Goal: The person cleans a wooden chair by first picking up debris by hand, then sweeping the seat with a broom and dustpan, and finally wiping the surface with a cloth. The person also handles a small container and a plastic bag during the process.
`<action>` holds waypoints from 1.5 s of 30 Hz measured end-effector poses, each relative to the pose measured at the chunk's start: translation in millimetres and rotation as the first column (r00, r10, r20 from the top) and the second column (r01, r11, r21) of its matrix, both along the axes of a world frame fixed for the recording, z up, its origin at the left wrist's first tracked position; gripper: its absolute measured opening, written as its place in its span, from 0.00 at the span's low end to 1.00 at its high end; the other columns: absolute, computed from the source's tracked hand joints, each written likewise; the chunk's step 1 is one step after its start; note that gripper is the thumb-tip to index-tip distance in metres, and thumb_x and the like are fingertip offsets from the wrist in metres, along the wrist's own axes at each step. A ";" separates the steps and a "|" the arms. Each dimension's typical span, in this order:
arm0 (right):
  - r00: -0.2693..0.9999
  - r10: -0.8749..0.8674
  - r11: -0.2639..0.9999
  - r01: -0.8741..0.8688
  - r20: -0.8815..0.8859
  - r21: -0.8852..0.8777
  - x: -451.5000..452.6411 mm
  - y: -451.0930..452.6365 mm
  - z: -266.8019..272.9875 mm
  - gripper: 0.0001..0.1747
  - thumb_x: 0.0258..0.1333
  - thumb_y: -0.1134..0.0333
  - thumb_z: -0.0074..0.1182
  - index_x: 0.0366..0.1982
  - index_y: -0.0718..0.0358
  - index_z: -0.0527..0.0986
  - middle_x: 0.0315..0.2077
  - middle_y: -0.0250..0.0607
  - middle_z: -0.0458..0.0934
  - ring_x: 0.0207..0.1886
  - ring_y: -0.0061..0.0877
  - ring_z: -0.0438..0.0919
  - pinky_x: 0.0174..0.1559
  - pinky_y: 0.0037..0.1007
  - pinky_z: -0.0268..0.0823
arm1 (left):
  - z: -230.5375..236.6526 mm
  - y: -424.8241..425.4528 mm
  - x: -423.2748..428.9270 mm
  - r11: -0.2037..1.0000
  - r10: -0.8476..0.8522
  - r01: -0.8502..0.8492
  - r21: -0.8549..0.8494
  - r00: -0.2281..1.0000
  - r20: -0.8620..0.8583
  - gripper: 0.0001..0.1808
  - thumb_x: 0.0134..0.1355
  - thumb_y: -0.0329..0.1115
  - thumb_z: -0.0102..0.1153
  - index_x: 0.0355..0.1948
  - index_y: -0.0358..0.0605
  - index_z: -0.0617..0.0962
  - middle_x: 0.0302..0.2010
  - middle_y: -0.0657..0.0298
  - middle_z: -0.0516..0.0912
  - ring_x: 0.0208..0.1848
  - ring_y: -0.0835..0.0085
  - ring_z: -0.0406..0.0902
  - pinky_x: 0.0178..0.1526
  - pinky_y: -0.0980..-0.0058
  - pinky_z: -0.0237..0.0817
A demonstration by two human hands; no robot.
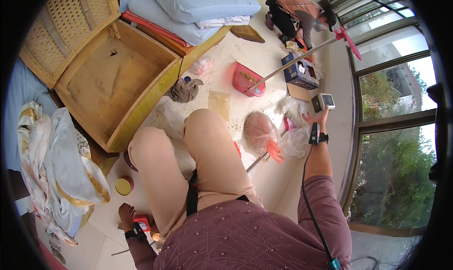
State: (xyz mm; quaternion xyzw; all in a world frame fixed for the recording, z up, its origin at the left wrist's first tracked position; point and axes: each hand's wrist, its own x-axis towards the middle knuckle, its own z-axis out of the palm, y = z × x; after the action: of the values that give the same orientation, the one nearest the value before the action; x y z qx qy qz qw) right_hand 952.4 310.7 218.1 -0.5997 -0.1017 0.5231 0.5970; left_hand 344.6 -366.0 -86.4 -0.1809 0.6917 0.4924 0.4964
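My right hand [317,118] is stretched out to the right, palm up with its fingers apart, just below a small white-framed box [326,101] on the window ledge; whether the fingertips touch it I cannot tell. My left hand [126,212] hangs low at the left with its fingers curled, beside a red box [142,222] on the floor; nothing shows in it. A pink bag of stuff in clear plastic [260,130] lies between my knees and my right hand, near a pink brush head [291,123]. Farther ahead is a red dustpan [244,77] holding debris, with a long metal handle.
An open wooden bed-base compartment [106,82] and stacked blue cushions [208,4] stand at the left. A crouching person [297,13] works at the top right, near a blue cardboard box [300,72]. A round tin [124,185] and crumpled cloths [63,156] lie at the left.
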 end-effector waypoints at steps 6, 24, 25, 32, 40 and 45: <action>0.884 0.390 0.872 -0.445 0.257 0.206 -161.8 -43.1 20.3 0.11 0.62 0.64 0.52 0.44 0.60 0.73 0.40 0.36 0.80 0.43 0.25 0.79 0.47 0.33 0.69 | -61.7 -11.6 4.5 0.968 -0.025 -0.026 -0.249 0.979 -0.202 0.16 0.53 0.30 0.55 0.45 0.42 0.74 0.26 0.64 0.71 0.32 0.71 0.77 0.26 0.73 0.67; -0.080 0.935 -0.039 -0.992 0.346 -0.123 -447.0 -250.0 1.4 0.16 0.61 0.69 0.49 0.50 0.65 0.72 0.36 0.37 0.78 0.37 0.21 0.77 0.44 0.24 0.69 | -81.9 43.1 16.3 0.825 -0.438 0.030 -0.564 0.664 -0.606 0.41 0.46 0.52 0.72 0.58 0.46 0.72 0.57 0.56 0.74 0.60 0.59 0.69 0.59 0.65 0.63; -0.122 0.919 -0.084 -0.990 0.375 -0.118 -454.4 -254.7 2.6 0.16 0.61 0.69 0.49 0.50 0.65 0.72 0.36 0.37 0.78 0.37 0.21 0.76 0.44 0.24 0.68 | -93.1 46.2 19.2 0.911 -0.311 0.014 -0.413 0.681 -0.663 0.38 0.47 0.51 0.71 0.57 0.46 0.73 0.56 0.58 0.75 0.59 0.60 0.70 0.59 0.66 0.63; -0.344 0.905 -0.335 -0.939 0.249 -0.079 -495.2 -292.3 12.8 0.21 0.57 0.77 0.53 0.54 0.66 0.70 0.38 0.37 0.78 0.41 0.21 0.76 0.47 0.24 0.68 | -94.2 66.4 17.6 0.943 -0.222 0.087 -0.322 0.884 -0.412 0.41 0.49 0.44 0.69 0.62 0.43 0.65 0.52 0.57 0.76 0.52 0.67 0.72 0.51 0.70 0.65; -0.794 0.486 -0.731 -0.598 0.365 -0.328 -546.1 -363.5 -39.9 0.43 0.51 0.65 0.64 0.65 0.66 0.56 0.59 0.50 0.66 0.61 0.35 0.68 0.58 0.34 0.65 | 96.8 61.6 15.1 0.928 0.154 -0.153 0.340 0.988 0.025 0.49 0.50 0.35 0.66 0.69 0.39 0.54 0.52 0.54 0.74 0.46 0.72 0.73 0.41 0.73 0.67; -0.844 0.410 -0.755 -0.527 0.347 -0.390 -559.1 -443.0 -89.2 0.55 0.41 0.54 0.69 0.65 0.71 0.53 0.56 0.59 0.66 0.58 0.40 0.70 0.57 0.35 0.66 | 182.3 35.9 24.0 0.951 0.011 0.111 0.290 0.922 -0.388 0.55 0.46 0.37 0.72 0.71 0.40 0.52 0.62 0.49 0.66 0.61 0.63 0.68 0.59 0.67 0.65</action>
State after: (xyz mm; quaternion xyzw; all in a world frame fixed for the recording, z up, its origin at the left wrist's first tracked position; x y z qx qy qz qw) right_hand 393.4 -132.3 128.9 -0.1119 -0.7909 0.5285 -0.2876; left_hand 368.6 -330.1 95.9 0.0162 0.6951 0.6065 0.3856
